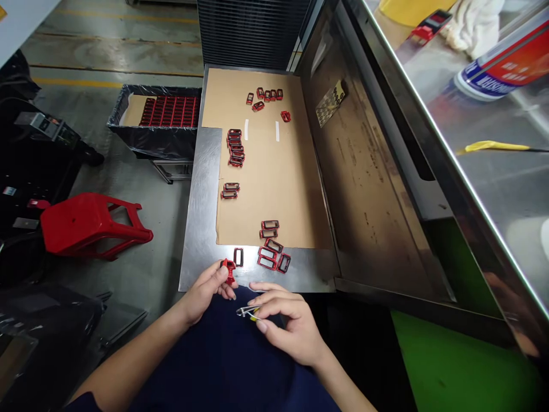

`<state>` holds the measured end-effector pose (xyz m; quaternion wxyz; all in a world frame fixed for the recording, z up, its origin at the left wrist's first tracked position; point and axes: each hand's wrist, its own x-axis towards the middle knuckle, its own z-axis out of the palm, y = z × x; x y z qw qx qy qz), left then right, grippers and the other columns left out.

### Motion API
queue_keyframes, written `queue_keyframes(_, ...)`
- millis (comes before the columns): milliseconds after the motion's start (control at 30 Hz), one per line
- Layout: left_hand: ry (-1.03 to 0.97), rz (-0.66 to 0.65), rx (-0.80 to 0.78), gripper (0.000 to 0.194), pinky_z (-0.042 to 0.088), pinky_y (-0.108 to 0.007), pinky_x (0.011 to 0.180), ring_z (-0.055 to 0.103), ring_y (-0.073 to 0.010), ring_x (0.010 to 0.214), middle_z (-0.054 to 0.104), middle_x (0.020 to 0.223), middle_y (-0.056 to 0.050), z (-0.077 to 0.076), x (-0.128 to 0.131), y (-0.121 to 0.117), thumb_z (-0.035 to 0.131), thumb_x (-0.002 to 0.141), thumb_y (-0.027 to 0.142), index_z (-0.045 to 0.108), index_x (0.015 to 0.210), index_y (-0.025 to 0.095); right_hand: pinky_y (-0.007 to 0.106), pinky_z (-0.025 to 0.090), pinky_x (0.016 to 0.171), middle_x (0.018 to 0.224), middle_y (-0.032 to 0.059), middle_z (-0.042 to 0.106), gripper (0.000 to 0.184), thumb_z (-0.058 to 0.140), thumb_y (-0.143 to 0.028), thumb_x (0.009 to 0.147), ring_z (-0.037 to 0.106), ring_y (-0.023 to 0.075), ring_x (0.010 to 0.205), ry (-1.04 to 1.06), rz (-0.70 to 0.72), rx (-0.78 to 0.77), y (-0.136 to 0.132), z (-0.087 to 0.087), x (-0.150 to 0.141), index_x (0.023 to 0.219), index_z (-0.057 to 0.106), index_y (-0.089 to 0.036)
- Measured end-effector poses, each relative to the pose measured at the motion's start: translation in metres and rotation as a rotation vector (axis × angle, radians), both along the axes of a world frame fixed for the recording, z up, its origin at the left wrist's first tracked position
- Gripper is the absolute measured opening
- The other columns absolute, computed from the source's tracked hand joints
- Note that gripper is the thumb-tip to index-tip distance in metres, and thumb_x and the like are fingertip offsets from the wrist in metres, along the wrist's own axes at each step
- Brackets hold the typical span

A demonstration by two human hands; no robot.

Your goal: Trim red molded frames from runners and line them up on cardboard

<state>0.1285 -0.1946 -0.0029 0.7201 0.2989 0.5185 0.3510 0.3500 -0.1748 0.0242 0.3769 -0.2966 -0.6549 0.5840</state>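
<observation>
Head view: black-lined bin [154, 146] at far left, packed with rows of red frames [169, 111]. Near edge: left hand [203, 292] pinching one red frame [229, 270], right hand [291, 329] holding a small yellow-handled tool [247, 313].

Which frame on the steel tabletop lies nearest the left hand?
The lone frame just beyond the left hand; the other frames on the steel tabletop sit clustered farther right.

The left hand [203, 292] pinches a red frame [229, 270] at the near edge of the steel desk [199, 229] — the right hand [289, 329] holds small metal tweezers [246, 312] just beside it. More red-and-black frames [269, 247] lie along that edge, others across a cardboard sheet [266, 177].
</observation>
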Motion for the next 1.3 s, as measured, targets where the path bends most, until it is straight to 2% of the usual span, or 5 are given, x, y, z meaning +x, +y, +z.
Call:
queue_keyframes(300,0.061,-0.274,0.042,0.057,0.037,-0.024,0.059,0.047,-0.0118,0.063,0.054,0.068,0.0,0.003,0.009,0.022,0.045,0.092,0.067,0.057,0.075,0.014,0.028,0.057,0.083,0.092,0.0057,0.07,0.009,0.072,-0.026,0.088,0.067,0.0174,0.087,0.099,0.052,-0.218,0.01,-0.014,-0.018,0.092,0.078,-0.019)
queue_keyframes(533,0.412,-0.225,0.416,0.084,0.05,-0.043,0.1,0.054,-0.0303,0.123,0.049,0.143,-0.014,0.013,-0.002,0.002,0.078,0.074,0.045,0.041,0.146,0.022,0.028,0.057,0.082,0.088,0.0054,0.07,0.019,0.082,-0.039,0.083,0.067,0.0183,0.083,0.332,0.005,-0.525,0.012,-0.024,-0.004,0.085,0.079,-0.021)
queue_keyframes(700,0.69,-0.314,0.681,0.076,0.047,-0.047,0.109,0.053,-0.0303,0.126,0.054,0.135,-0.013,0.023,0.005,-0.003,0.075,0.074,0.026,0.045,0.144,0.022,0.028,0.057,0.082,0.088,0.0058,0.07,0.018,0.082,-0.04,0.082,0.067,0.0183,0.084,0.386,0.0,-0.588,0.007,-0.026,-0.009,0.086,0.079,-0.023)
queue_keyframes(1033,0.585,-0.263,0.799,0.081,0.052,-0.042,0.103,0.058,-0.0281,0.119,0.053,0.129,-0.013,0.025,0.0,-0.007,0.072,0.072,0.021,0.038,0.145,0.022,0.031,0.056,0.08,0.104,0.0068,0.068,0.015,0.069,-0.013,0.089,0.067,0.0199,0.091,-0.247,-0.14,0.264,0.005,0.002,0.029,0.099,0.075,-0.023)
queue_keyframes(1300,0.53,-0.341,0.839,0.083,0.053,-0.041,0.099,0.059,-0.0263,0.115,0.055,0.126,-0.012,0.025,0.001,-0.004,0.072,0.072,0.019,0.036,0.147,0.025,0.03,0.056,0.077,0.102,0.0055,0.069,0.011,0.072,-0.012,0.089,0.068,0.0184,0.088,-0.145,-0.096,0.367,-0.009,0.007,0.005,0.096,0.071,-0.02)
